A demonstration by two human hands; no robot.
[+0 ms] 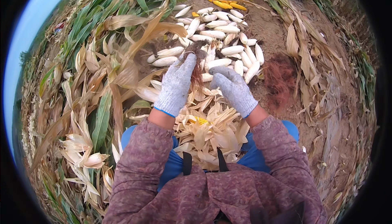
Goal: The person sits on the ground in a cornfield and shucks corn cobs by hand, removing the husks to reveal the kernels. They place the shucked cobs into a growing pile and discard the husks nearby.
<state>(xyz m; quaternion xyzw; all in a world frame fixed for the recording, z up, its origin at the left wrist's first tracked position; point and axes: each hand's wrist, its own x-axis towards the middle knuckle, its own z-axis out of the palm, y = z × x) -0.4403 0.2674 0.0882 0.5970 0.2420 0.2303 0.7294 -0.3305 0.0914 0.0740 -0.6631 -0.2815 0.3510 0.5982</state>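
Seems to be handling reddish-brown, stringy corn silk [197,76] with the grey knit-gloved left hand [179,80], stretched forward — pinching or only touching, impossible to tell. Curls the grey knit-gloved right hand [233,87] inward, with any contents hidden. Probably calls for keeping it clear of the white, tapered corn ears [214,34] just beyond both hands. Has pale, papery husks [218,136] below, a rusty silk heap [279,81] right of the right hand, and long, dry tan leaves [141,43] left of the left — apt to snag.

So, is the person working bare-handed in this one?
No, the left hand and the right hand both wear light grey gloves that reach down to the wrists.
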